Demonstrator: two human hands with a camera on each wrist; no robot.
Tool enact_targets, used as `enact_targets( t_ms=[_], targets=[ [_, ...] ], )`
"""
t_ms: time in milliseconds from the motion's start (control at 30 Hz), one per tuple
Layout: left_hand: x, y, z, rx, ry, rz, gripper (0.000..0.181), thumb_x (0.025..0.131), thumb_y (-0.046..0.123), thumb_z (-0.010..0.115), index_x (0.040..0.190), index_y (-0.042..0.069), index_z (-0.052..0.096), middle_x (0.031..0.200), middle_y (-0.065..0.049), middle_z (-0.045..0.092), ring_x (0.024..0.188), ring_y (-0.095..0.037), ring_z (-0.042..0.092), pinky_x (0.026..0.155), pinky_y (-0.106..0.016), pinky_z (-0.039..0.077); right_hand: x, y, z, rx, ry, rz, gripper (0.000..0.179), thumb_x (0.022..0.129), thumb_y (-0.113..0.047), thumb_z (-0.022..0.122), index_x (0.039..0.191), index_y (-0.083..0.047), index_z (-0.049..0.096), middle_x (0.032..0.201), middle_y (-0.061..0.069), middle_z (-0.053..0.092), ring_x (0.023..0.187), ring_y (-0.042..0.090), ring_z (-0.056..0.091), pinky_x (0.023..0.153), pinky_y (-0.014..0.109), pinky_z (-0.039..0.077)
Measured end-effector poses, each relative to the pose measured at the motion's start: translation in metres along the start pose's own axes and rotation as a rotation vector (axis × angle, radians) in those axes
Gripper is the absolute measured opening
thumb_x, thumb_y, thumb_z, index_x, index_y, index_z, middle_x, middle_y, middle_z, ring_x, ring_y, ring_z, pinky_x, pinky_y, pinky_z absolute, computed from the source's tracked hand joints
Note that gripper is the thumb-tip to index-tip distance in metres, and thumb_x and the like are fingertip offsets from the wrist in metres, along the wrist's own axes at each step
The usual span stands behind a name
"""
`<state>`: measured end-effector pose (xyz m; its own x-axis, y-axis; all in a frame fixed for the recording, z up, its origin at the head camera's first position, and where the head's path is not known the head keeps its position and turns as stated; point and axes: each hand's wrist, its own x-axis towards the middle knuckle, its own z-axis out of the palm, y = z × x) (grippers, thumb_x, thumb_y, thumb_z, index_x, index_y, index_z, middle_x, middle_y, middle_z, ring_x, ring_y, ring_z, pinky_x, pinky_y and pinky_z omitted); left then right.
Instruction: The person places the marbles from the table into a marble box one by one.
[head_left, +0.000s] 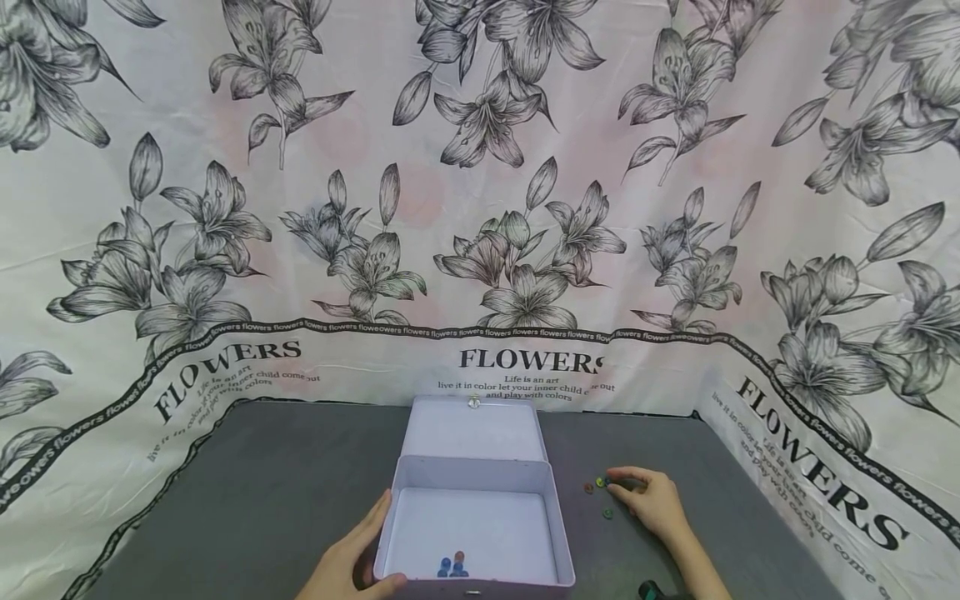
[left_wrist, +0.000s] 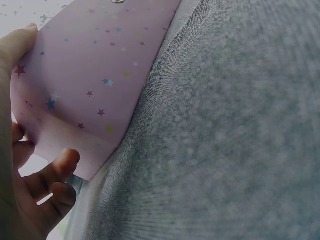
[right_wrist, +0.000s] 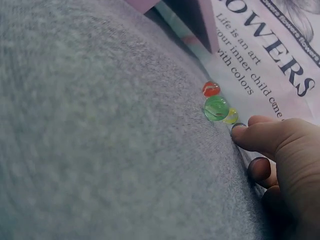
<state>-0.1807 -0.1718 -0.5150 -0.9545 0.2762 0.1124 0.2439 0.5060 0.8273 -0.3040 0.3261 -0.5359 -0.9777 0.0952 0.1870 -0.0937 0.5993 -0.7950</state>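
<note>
An open lilac tin box (head_left: 558,533) with a star print stands on the grey table, its lid (head_left: 476,433) tipped back. My left hand (head_left: 352,550) grips the left side near the front corner; in the left wrist view its thumb lies against the star-printed wall (left_wrist: 95,75). Inside the box, several blue marbles (head_left: 445,567) and an orange-brown one (head_left: 459,557) lie at the front. Right of the box, my right hand (head_left: 652,500) pinches a blue marble (right_wrist: 238,126), mostly hidden by the fingertips. Close by lie a yellow marble (right_wrist: 231,116), a green marble (right_wrist: 216,108) and a red-orange marble (right_wrist: 211,89).
Grey cloth covers the table (head_left: 300,467) on both sides of the box. A white flower-printed curtain (head_left: 420,275) with lettering borders the table at the back and sides. A dark strap or device (head_left: 651,590) sits at my right wrist.
</note>
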Motion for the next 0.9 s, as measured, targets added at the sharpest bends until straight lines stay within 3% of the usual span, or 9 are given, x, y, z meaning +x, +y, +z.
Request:
enact_targets(
  t_ms=[133, 367, 633, 900],
  targets=[
    [-0.001, 0.000, 0.001, -0.016, 0.000, 0.000, 0.099, 0.093, 0.041, 0.081, 0.170, 0.013, 0.024, 0.174, -0.014, 0.021, 0.152, -0.050, 0.033, 0.106, -0.061, 0.048, 0.000, 0.000, 0.001, -0.030, 0.014, -0.021, 0.020, 0.089, -0.012, 0.086, 0.109, -0.010, 0.083, 0.047, -0.004, 0.053, 0.040, 0.009, 0.044, 0.042, 0.024, 0.033],
    [0.000, 0.002, 0.000, 0.006, 0.000, 0.009, 0.100, 0.093, 0.043, 0.081, 0.169, 0.011, 0.026, 0.174, -0.015, 0.022, 0.153, -0.050, 0.032, 0.109, -0.066, 0.042, 0.000, 0.001, 0.001, -0.038, 0.013, -0.020, 0.018, 0.091, -0.014, 0.084, 0.109, -0.012, 0.084, 0.046, -0.002, 0.053, 0.038, 0.009, 0.041, 0.040, 0.023, 0.030],
    [0.002, 0.002, -0.003, 0.018, 0.016, 0.018, 0.100, 0.092, 0.041, 0.083, 0.168, 0.009, 0.027, 0.173, -0.016, 0.025, 0.150, -0.046, 0.038, 0.106, -0.056, 0.051, 0.003, -0.006, 0.000, 0.013, 0.025, -0.029, 0.021, 0.093, -0.020, 0.083, 0.112, -0.011, 0.083, 0.046, 0.001, 0.054, 0.038, 0.010, 0.042, 0.040, 0.025, 0.033],
    [0.001, 0.001, 0.000, 0.002, -0.008, 0.012, 0.097, 0.095, 0.039, 0.080, 0.169, 0.010, 0.025, 0.173, -0.017, 0.023, 0.150, -0.049, 0.037, 0.104, -0.057, 0.052, 0.002, -0.020, -0.003, 0.019, 0.055, -0.065, 0.024, 0.094, -0.024, 0.084, 0.113, -0.010, 0.083, 0.044, -0.003, 0.050, 0.037, 0.008, 0.039, 0.039, 0.026, 0.033]
  ],
)
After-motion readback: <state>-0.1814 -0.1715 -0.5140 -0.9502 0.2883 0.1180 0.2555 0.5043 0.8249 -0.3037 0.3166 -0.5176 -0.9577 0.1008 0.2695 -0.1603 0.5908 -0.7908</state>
